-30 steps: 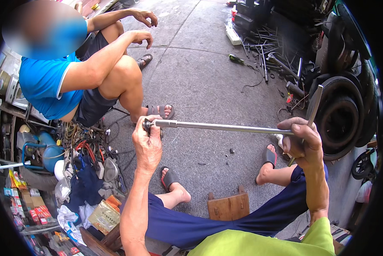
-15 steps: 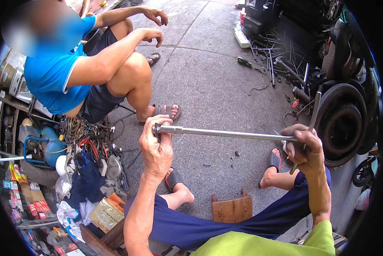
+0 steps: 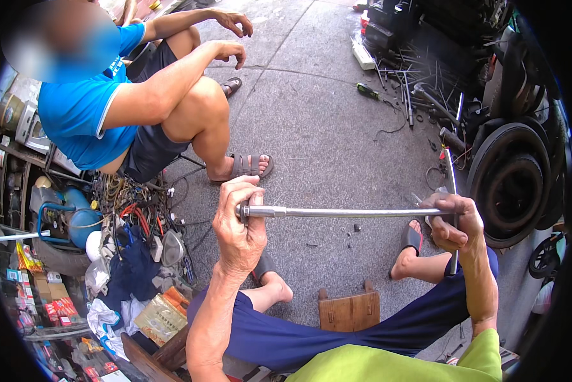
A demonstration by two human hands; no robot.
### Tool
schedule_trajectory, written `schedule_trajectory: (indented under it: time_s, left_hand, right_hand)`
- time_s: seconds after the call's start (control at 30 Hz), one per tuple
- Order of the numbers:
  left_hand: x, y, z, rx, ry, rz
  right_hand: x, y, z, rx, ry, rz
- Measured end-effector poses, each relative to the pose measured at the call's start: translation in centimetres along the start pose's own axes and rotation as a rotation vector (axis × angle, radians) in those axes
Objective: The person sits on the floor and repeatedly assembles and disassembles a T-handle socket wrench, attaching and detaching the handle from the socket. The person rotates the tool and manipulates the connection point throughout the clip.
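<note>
A long silver T-handle socket wrench (image 3: 356, 212) lies almost level across the view, held above my lap between both hands. My left hand (image 3: 240, 223) is closed round its socket end, where a small dark round part sits against the socket; its kind cannot be made out. At the other end my right hand (image 3: 454, 223) is wrapped round the joint of shaft and crossbar. The crossbar (image 3: 451, 172) sticks out above and below that fist, its upper end leaning a little left.
A seated person in a blue shirt (image 3: 76, 121) is at the left. Cables (image 3: 123, 191) and boxed goods (image 3: 56, 309) lie below them. Metal rods (image 3: 408, 95), a screwdriver (image 3: 367, 91) and tyres (image 3: 512, 178) are at the right. A small wooden stool (image 3: 348, 311) stands between my legs.
The wrench's crossbar has turned, its upper end swinging from right to left. Both hands have come slightly lower, and the left has shifted a little right, still gripping.
</note>
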State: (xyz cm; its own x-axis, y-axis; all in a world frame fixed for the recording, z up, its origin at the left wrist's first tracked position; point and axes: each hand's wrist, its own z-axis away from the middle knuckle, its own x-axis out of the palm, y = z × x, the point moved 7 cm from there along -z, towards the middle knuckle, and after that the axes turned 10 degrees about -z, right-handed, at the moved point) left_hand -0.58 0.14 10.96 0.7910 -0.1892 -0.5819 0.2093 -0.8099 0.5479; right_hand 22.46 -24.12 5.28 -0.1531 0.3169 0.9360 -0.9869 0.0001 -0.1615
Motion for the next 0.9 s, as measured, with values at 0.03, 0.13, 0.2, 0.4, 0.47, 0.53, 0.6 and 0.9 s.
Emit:
schedule_trajectory:
  time_s: [0.03, 0.13, 0.2, 0.4, 0.47, 0.53, 0.6, 0.9]
  left_hand:
    - [-0.1, 0.1, 0.0, 0.001, 0.017, 0.017]
    - [-0.3, 0.7, -0.1, 0.048, 0.012, -0.012]
    - [-0.5, 0.9, 0.0, 0.066, 0.037, -0.033]
    - [-0.5, 0.7, 0.3, 0.076, 0.014, -0.048]
    - [-0.3, 0.3, 0.8, 0.029, -0.017, -0.041]
    - [0.1, -0.5, 1.5, -0.041, -0.051, -0.036]
    - [0.4, -1.0, 2.0, -0.101, -0.089, -0.031]
    - [5.7, -2.7, 6.4, -0.522, -0.524, 0.141]
  right_hand:
    - [-0.2, 0.0, -0.2, -0.001, 0.016, -0.006]
    - [-0.8, 0.0, -0.3, -0.024, 0.066, 0.073]
    - [-0.7, 0.1, -0.8, 0.012, -0.049, 0.046]
    - [-0.1, 0.7, -0.5, -0.052, 0.107, 0.138]
    - [0.2, 0.9, -0.3, -0.11, 0.203, 0.205]
    - [0.4, 1.0, -0.3, -0.155, 0.251, 0.257]
    - [0.8, 0.6, -0.2, -0.257, 0.371, 0.439]
    - [4.7, -4.0, 3.8, -1.147, 0.489, 1.303]
